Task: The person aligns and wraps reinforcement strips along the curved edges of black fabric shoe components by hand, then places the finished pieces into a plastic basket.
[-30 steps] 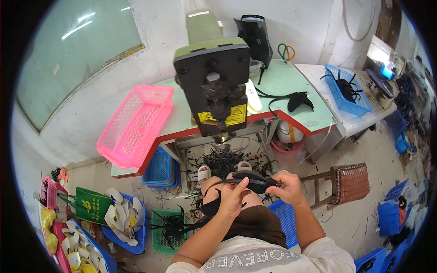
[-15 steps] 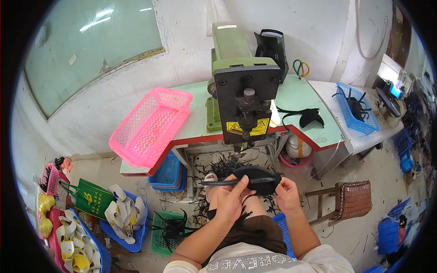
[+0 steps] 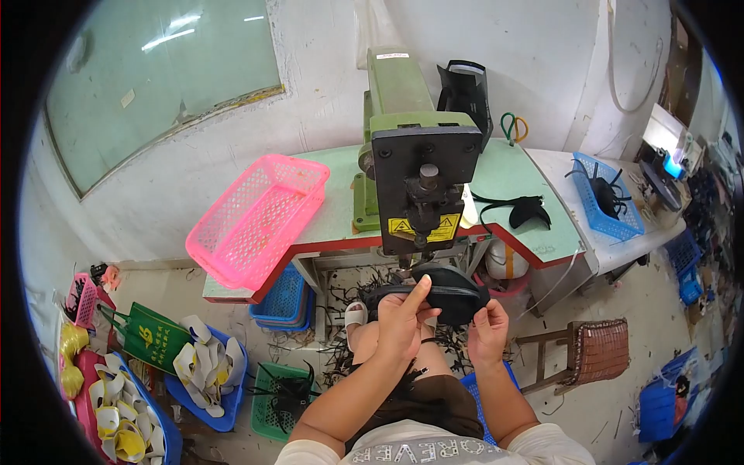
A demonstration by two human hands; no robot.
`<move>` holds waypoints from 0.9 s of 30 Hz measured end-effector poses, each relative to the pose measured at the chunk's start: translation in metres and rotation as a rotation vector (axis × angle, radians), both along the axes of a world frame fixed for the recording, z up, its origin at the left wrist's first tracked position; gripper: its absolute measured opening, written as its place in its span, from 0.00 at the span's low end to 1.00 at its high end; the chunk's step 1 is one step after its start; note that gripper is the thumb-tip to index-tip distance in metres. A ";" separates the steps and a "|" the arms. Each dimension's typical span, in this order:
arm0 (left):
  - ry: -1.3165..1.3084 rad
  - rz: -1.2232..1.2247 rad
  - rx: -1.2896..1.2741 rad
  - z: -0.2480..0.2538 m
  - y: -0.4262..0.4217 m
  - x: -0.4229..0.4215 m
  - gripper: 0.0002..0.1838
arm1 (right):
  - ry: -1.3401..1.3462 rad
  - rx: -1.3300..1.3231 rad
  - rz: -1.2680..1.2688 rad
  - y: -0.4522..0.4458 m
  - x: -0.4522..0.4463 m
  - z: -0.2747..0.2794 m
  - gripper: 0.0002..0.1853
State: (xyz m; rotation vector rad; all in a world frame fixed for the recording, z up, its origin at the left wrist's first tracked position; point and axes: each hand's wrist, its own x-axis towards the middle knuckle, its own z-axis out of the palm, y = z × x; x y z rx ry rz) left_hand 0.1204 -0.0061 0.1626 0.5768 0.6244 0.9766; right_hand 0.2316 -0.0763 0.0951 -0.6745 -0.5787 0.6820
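A black, curved, padded-looking piece with a long band (image 3: 453, 296) is held up just below the machine head; its exact kind is unclear. My left hand (image 3: 401, 322) is closed around its left part, thumb pressed on top. At the lower right edge of the piece, the fingers of my right hand (image 3: 488, 329) are pinched together. Straight above stands a green bench machine (image 3: 425, 167) with a dark front plate and yellow warning labels. Its lower tip is close to the top of the piece.
A pink basket (image 3: 221, 265) overhangs the green table (image 3: 559, 225) at left. A similar black strapped piece (image 3: 529, 211) and scissors (image 3: 513, 128) lie right of the machine. Blue basket (image 3: 597, 218), wooden stool (image 3: 597, 353), tray of white-yellow pieces (image 3: 225, 418) and green basket (image 3: 267, 425) stand around.
The black piece has moved up, nearer the machine tip, and its band has turned from edge-on to a broader view. My left hand has shifted slightly right and up with it.
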 end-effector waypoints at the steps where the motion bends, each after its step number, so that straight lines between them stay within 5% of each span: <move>1: 0.012 0.017 0.002 0.000 0.001 0.000 0.08 | 0.015 0.012 0.012 0.001 -0.001 0.000 0.07; 20: -0.056 0.097 0.006 -0.006 0.004 -0.008 0.07 | 0.094 -0.046 0.154 0.015 0.005 0.001 0.05; 27: -0.091 0.129 -0.029 -0.012 0.002 -0.014 0.07 | -0.062 -0.056 0.271 0.026 0.016 0.009 0.05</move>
